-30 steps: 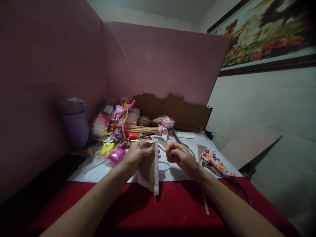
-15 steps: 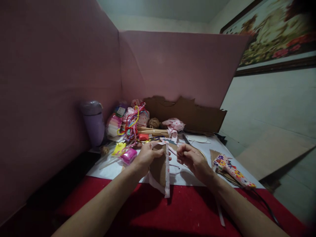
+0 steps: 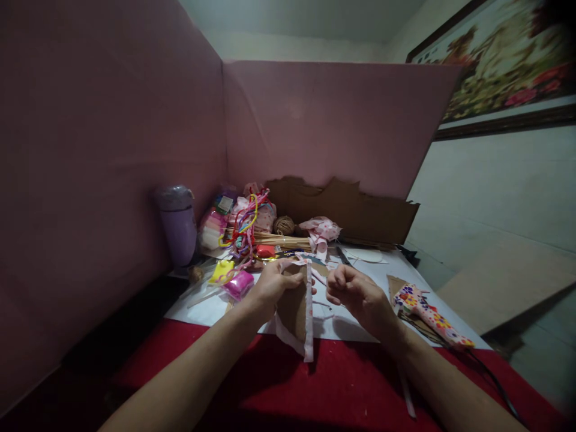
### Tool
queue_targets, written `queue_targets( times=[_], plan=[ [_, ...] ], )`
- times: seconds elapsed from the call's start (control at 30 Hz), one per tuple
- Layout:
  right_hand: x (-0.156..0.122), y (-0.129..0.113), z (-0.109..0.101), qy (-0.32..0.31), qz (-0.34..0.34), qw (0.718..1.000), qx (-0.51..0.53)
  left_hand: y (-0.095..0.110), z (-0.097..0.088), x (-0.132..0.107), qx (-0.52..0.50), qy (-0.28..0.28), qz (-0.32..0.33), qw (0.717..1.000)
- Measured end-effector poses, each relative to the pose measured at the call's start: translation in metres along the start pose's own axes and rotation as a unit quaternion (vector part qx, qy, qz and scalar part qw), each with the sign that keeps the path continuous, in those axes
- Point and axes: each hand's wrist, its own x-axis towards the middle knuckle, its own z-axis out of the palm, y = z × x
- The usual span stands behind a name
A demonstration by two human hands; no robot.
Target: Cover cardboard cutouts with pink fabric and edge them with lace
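My left hand (image 3: 270,289) grips a brown cardboard piece (image 3: 294,312) whose edges are wrapped in pale pink-white fabric. Its thumb lies across the cardboard's face, and the fabric-covered edge stands nearly upright on the right. A short gap away, my right hand (image 3: 357,295) is closed with its fingers curled in; whatever is between the fingertips is hidden or too small to name. Farther right, a flower-patterned glue gun (image 3: 434,318) with a black cord rests on cardboard scraps (image 3: 396,283). A pale strip (image 3: 407,393) hangs below my right forearm.
White paper (image 3: 198,309) covers part of the red cloth (image 3: 270,390). Toward the back are yellow (image 3: 222,272) and magenta clay packets (image 3: 239,285), coloured pipe cleaners (image 3: 247,222), wooden sticks (image 3: 288,242), a twine ball (image 3: 284,225) and spotted fabric (image 3: 320,229). A purple tumbler (image 3: 177,228) stands left.
The whole view has shifted slightly to the right in the picture. My left hand keeps its hold on the cardboard piece, and my right hand stays closed beside it.
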Motion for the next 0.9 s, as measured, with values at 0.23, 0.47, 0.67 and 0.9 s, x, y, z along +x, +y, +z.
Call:
queue_targets(
  times=[0.23,0.47,0.67,0.9],
  plan=[
    [-0.0013,0.0006,-0.0014,-0.026,-0.007,0.999,0.022,0.0003,-0.0007,0.0008,0.007,-0.001,0.007,1.000],
    [0.0041,0.0046,-0.0028,-0.039,-0.004,0.999,0.006,0.0016,-0.0005,0.0019,0.013,0.023,0.001,1.000],
    [0.0046,0.0050,-0.0034,-0.046,-0.027,0.998,-0.014,0.0019,-0.0014,0.0028,0.019,0.027,-0.006,0.999],
    [0.0032,0.0023,-0.0022,-0.071,-0.001,0.997,-0.028,0.0041,0.0007,0.0023,0.041,0.038,-0.008,0.998]
  ],
)
